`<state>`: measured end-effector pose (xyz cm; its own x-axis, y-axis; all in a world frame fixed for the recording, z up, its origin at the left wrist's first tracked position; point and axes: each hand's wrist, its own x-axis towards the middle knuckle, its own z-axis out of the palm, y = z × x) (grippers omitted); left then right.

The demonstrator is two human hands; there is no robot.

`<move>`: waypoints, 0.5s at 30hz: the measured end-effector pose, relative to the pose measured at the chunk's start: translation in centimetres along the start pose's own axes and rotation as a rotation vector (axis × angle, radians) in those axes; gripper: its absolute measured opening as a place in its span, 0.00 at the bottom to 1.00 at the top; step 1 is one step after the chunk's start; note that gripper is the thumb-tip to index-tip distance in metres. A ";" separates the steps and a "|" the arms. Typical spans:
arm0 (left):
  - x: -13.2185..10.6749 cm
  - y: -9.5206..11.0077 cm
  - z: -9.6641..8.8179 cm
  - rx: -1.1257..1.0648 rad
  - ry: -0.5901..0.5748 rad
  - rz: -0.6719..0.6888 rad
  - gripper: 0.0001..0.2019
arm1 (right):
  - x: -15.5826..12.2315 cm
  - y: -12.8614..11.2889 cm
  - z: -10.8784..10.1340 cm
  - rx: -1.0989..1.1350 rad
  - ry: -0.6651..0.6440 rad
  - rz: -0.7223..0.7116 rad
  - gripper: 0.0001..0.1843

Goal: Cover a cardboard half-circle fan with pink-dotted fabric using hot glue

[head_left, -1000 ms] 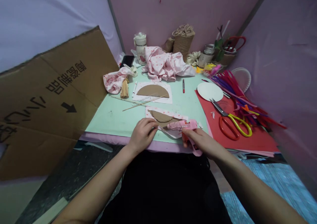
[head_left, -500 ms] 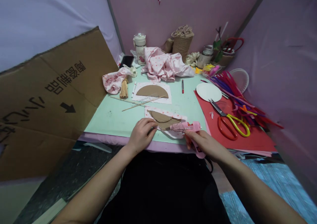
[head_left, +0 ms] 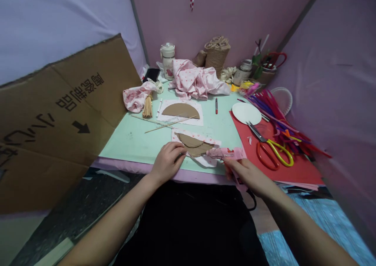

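A pink hot glue gun (head_left: 226,153) is gripped in my right hand (head_left: 243,170), its nozzle at the lower right edge of a half-round cardboard piece (head_left: 194,142). That cardboard lies on pink-dotted white fabric (head_left: 205,161), whose edges stick out around it. My left hand (head_left: 169,158) pinches the fabric at the cardboard's lower left edge, fingers closed. Behind them, two thin sticks (head_left: 167,125) lie crossed on the table. Farther back, another cardboard half-circle (head_left: 181,110) rests on a second fabric piece (head_left: 196,121).
Scissors (head_left: 264,140) and a white paper disc (head_left: 246,113) lie on red sheets (head_left: 296,172) at right, beside colourful pipe cleaners (head_left: 282,113). Crumpled fabric (head_left: 194,78), a bottle (head_left: 168,60) and twine (head_left: 217,54) stand at the back. A large cardboard sheet (head_left: 67,129) leans at left.
The glue gun in my right hand has moved to the right along the cardboard's lower edge. My left hand stays at the lower left edge. The view has shifted slightly.
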<state>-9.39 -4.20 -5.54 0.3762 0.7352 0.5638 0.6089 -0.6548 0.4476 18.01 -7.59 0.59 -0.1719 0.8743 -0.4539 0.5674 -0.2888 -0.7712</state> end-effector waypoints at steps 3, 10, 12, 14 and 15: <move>0.0 -0.1 0.0 0.000 -0.013 -0.001 0.05 | -0.1 -0.1 -0.1 -0.007 0.017 0.005 0.32; 0.0 -0.1 0.1 0.000 -0.009 0.002 0.05 | 0.0 -0.1 -0.3 -0.031 0.045 -0.017 0.32; -0.1 -0.2 0.2 0.002 -0.013 0.004 0.05 | 0.0 -0.2 -0.4 -0.040 0.052 -0.019 0.32; -0.1 -0.2 0.2 0.005 -0.003 0.005 0.05 | 0.0 -0.4 -0.5 -0.054 0.058 -0.013 0.32; -0.1 -0.2 0.2 0.005 0.001 0.005 0.05 | 0.0 -0.4 -0.6 -0.064 0.064 -0.008 0.32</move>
<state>-9.36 -4.10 -5.83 0.3785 0.7314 0.5673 0.6104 -0.6580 0.4410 18.25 -7.26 1.20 -0.1264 0.9002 -0.4167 0.6167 -0.2577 -0.7438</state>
